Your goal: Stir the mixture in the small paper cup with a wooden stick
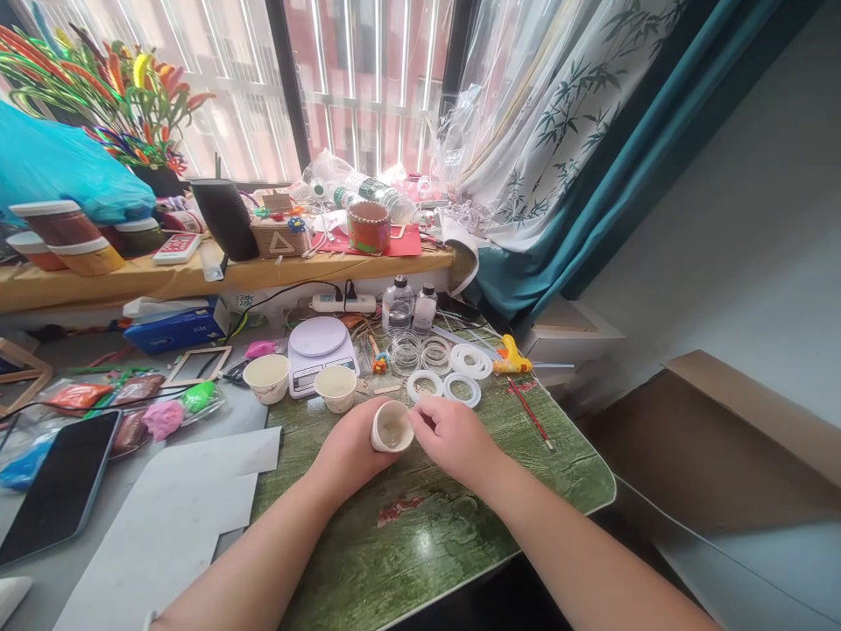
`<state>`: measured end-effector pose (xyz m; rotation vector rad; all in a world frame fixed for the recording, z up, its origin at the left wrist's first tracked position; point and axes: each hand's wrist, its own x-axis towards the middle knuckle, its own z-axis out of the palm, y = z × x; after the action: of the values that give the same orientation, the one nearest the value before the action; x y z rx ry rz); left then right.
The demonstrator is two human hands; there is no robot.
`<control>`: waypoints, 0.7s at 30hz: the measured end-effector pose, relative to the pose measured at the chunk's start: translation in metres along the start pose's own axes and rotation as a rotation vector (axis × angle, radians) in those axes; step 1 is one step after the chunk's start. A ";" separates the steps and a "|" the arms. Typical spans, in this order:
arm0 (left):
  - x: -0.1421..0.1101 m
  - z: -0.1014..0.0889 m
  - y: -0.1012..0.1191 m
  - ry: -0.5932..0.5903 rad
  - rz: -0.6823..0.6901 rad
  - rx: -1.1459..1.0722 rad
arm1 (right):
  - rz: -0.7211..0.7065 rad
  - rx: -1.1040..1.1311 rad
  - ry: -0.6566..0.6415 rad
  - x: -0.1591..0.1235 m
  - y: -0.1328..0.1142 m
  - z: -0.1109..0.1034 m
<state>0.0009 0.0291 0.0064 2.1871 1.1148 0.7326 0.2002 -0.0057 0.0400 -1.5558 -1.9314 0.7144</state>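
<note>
Cradling a small white cup (392,428) in my left hand (348,451), I tip its mouth up toward me above the green table (420,552). My right hand (455,440) curls narrow just beside the rim; I cannot tell if it pinches anything. Two more cups (302,381) stand ahead, near a kitchen scale (321,352).

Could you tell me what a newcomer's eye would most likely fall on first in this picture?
Probably the two hands at the centre: the left hand cradles a small white cup of cloudy pale liquid, with the right hand close at its rim, above a green wood-grain tabletop. Just beyond sit a white kitchen scale and a yellow glue gun. Higher up at the left, bright pipe-cleaner flowers stand against the window.
</note>
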 end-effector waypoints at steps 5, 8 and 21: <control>0.000 0.000 0.000 -0.004 -0.018 -0.014 | -0.032 -0.012 -0.004 0.000 0.000 0.000; 0.000 0.000 0.000 -0.006 -0.018 -0.014 | -0.023 -0.030 -0.006 0.001 0.000 -0.002; -0.005 -0.001 0.002 -0.051 -0.014 -0.041 | -0.019 -0.025 -0.044 -0.011 0.017 0.005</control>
<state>-0.0010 0.0239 0.0074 2.1496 1.0790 0.6843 0.2102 -0.0137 0.0237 -1.5467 -1.9914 0.7250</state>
